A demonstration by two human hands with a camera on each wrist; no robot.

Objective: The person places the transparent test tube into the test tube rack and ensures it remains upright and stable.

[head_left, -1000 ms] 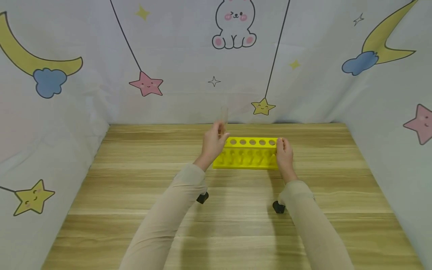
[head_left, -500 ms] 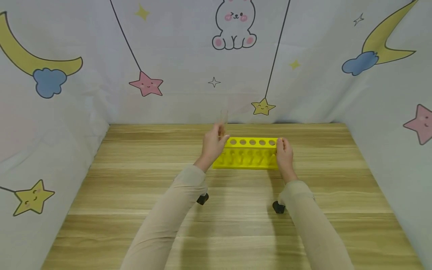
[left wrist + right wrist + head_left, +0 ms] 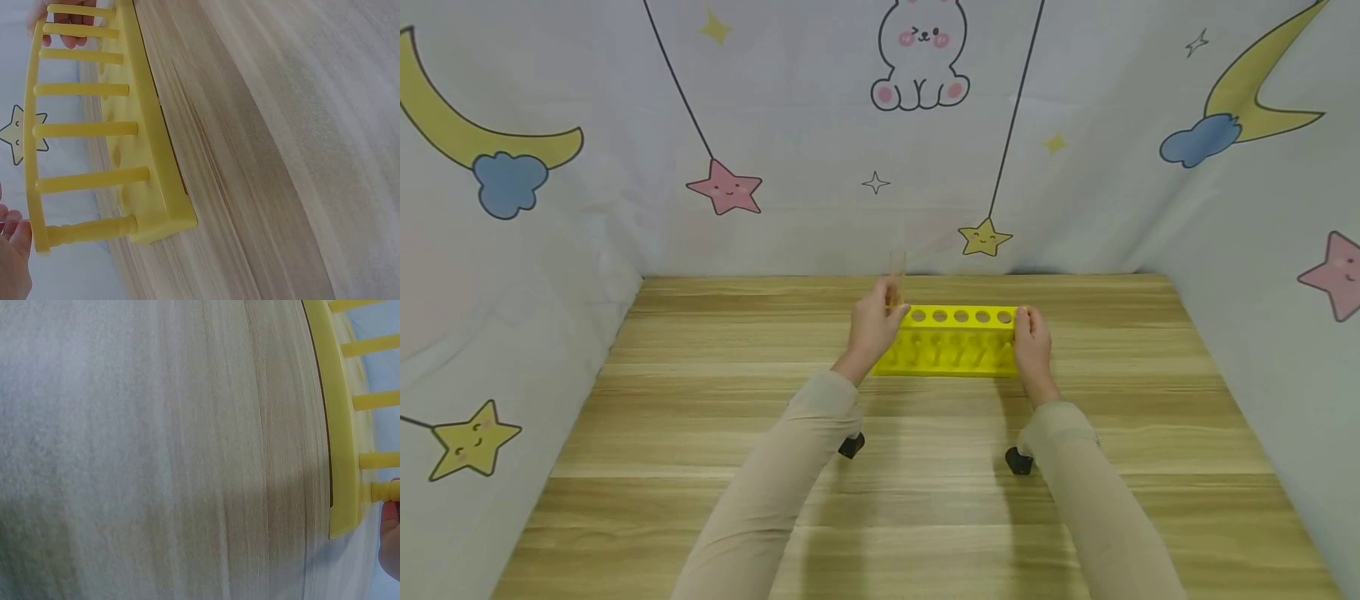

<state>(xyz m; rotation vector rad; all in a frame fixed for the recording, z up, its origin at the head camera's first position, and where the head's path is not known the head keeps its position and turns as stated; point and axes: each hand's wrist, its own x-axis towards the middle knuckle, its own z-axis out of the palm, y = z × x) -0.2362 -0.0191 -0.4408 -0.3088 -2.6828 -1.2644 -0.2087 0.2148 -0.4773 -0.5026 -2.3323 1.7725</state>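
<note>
A yellow test tube rack (image 3: 947, 372) stands upright on the table, with round holes along its top and pegs between its two levels. My left hand (image 3: 872, 325) pinches a clear test tube (image 3: 898, 265) upright at the rack's left end. The tube's lower part is hidden behind the fingers, so I cannot tell how deep it sits in the end hole. My right hand (image 3: 1033, 342) grips the rack's right end. In the left wrist view, my left hand (image 3: 11, 262) is at the rack's near corner. The right wrist view catches only part of my right hand (image 3: 390, 544) beside the end post.
The wood-grain table (image 3: 955, 500) extends around the rack. A white cloth (image 3: 805, 125) printed with stars, moons and a bear hangs behind and at both sides. Black pieces (image 3: 852, 444) show beneath both sleeves.
The test tube has come down slightly at the rack's left end, and the left hand has lowered a little with it. The right hand and the rack stay where they were.
</note>
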